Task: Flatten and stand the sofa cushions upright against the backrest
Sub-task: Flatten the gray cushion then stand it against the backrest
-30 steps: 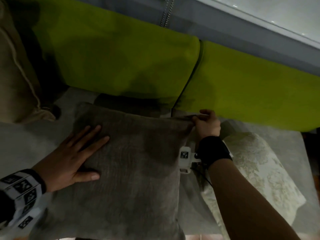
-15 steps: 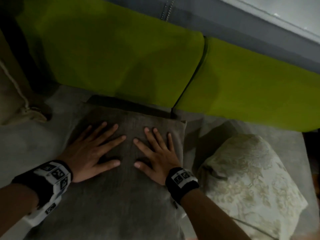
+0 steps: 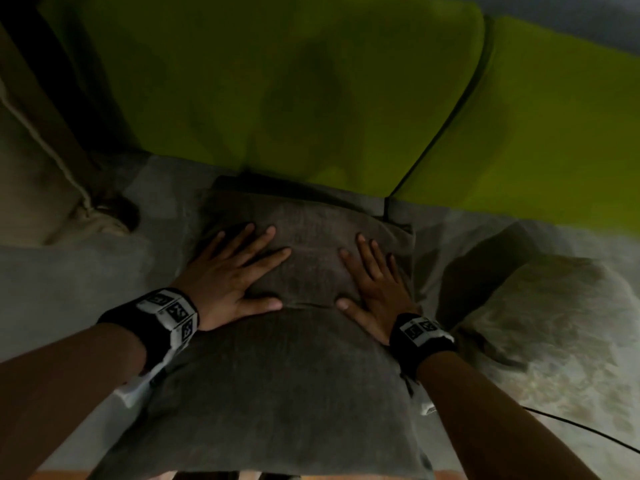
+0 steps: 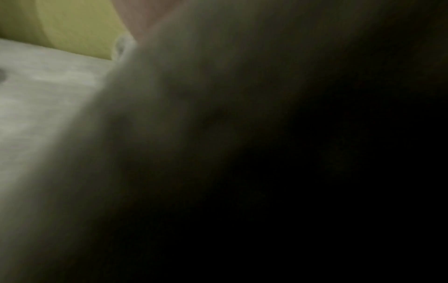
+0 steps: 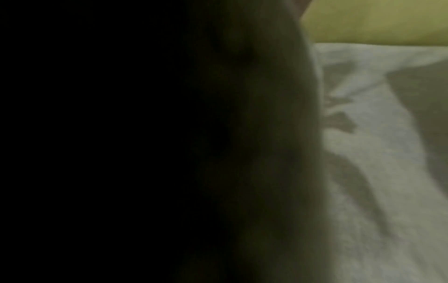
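A dark grey-brown cushion (image 3: 294, 375) lies flat on the grey sofa seat (image 3: 69, 278), its far edge close to the lime-green backrest (image 3: 277, 81). My left hand (image 3: 235, 271) presses on its far left part with fingers spread and straight. My right hand (image 3: 374, 282) presses beside it on the far right part, fingers straight too. A crease runs across the cushion between the two thumbs. Both wrist views are mostly dark and blurred; the left one shows the backrest (image 4: 72, 28) and seat (image 4: 36, 95), the right one the backrest (image 5: 375, 21) and seat (image 5: 375, 153).
A cream patterned cushion (image 3: 554, 341) lies on the seat to the right of the grey one. A beige cushion with a corded edge (image 3: 31, 168) leans at the far left. A thin black cable (image 3: 571, 424) runs over the patterned cushion. The backrest has a seam (image 3: 446, 123) between two pads.
A second ago my right hand pinched the cushion's far right corner; it now lies flat on top beside the left. Both hands have pushed down and a crease has formed. The view moved closer.
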Available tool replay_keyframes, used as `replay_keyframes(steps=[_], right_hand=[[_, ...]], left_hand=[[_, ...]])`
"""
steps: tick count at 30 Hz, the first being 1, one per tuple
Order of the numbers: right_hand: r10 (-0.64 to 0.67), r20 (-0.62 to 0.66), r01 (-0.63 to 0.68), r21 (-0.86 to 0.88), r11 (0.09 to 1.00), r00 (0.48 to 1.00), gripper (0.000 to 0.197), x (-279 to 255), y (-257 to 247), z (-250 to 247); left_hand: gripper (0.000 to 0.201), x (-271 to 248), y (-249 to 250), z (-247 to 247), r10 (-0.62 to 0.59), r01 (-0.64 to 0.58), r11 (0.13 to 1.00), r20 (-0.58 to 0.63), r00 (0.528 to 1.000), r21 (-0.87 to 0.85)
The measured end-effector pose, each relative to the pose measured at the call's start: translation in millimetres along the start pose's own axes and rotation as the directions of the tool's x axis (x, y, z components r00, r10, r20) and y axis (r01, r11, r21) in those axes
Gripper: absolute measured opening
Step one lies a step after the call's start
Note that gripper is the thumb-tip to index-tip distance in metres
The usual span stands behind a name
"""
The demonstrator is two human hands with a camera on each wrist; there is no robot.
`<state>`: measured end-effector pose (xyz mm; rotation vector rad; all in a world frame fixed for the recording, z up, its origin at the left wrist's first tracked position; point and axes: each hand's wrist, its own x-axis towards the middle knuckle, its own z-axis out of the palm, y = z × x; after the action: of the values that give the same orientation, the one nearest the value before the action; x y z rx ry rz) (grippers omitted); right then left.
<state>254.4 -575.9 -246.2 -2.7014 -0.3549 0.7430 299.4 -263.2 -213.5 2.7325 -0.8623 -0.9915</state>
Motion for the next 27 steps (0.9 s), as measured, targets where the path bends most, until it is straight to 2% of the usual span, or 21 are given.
replay_keyframes(steps=[5,9,11,13,14,16,17,18,20,21,22,24,25,27], right_hand=[[0.132,0.054,-0.139,0.132,0.981,0.99,0.094,0,14,-5],[0.219,0.204,-0.26,0.204,0.944,0.954,0.104,-6,11,-26],[0.311,0.245,-0.381,0.332,0.863,0.918,0.096,-12,-1,-51],[0.431,0.237,-0.491,0.457,0.741,0.871,0.079,-19,-8,-79],[0.466,0.206,-0.504,0.477,0.72,0.86,0.078,-24,-7,-90],[0.446,0.06,-0.421,0.456,0.784,0.893,0.092,-36,-5,-105],[0.407,-0.051,-0.349,0.428,0.834,0.912,0.099,-40,-3,-109],[0.361,-0.164,-0.274,0.396,0.877,0.918,0.098,-42,-2,-113],[0.27,-0.326,-0.159,0.329,0.931,0.906,0.08,-41,-4,-116],[0.252,-0.359,-0.14,0.311,0.94,0.899,0.073,-39,-6,-116],[0.259,-0.363,-0.144,0.315,0.938,0.895,0.067,-35,-6,-114],[0.363,-0.315,-0.219,0.411,0.885,0.877,0.058,-28,1,-104],[0.449,-0.259,-0.286,0.487,0.825,0.855,0.057,-23,9,-99],[0.602,-0.123,-0.393,0.653,0.648,0.789,0.056,-15,26,-89]], left_hand=[[0.079,-7,-8,-5,0.049,-0.048,0.997,0.021,0.999,-0.062],[0.081,-19,-13,-18,0.09,-0.085,0.973,0.012,0.996,-0.213],[0.079,-25,-20,-28,0.066,-0.053,0.948,0.032,0.997,-0.314],[0.08,-31,-32,-46,-0.074,0.089,0.922,0.055,0.996,-0.376],[0.083,-34,-43,-54,-0.173,0.195,0.899,0.091,0.981,-0.392],[0.098,-40,-61,-69,-0.341,0.377,0.802,0.163,0.926,-0.463],[0.102,-41,-69,-74,-0.391,0.403,0.772,0.132,0.911,-0.491],[0.101,-39,-78,-74,-0.431,0.401,0.768,0.06,0.9,-0.5],[0.106,-32,-91,-70,-0.494,0.359,0.746,-0.104,0.864,-0.561],[0.107,-27,-96,-66,-0.539,0.367,0.703,-0.119,0.834,-0.609],[0.098,-22,-96,-65,-0.584,0.386,0.641,-0.095,0.806,-0.663],[0.069,-13,-99,-58,-0.592,0.35,0.518,-0.032,0.805,-0.78],[0.057,-10,-96,-59,-0.569,0.296,0.465,-0.025,0.822,-0.835],[0.046,-7,-88,-59,-0.531,0.238,0.431,-0.031,0.847,-0.871]])
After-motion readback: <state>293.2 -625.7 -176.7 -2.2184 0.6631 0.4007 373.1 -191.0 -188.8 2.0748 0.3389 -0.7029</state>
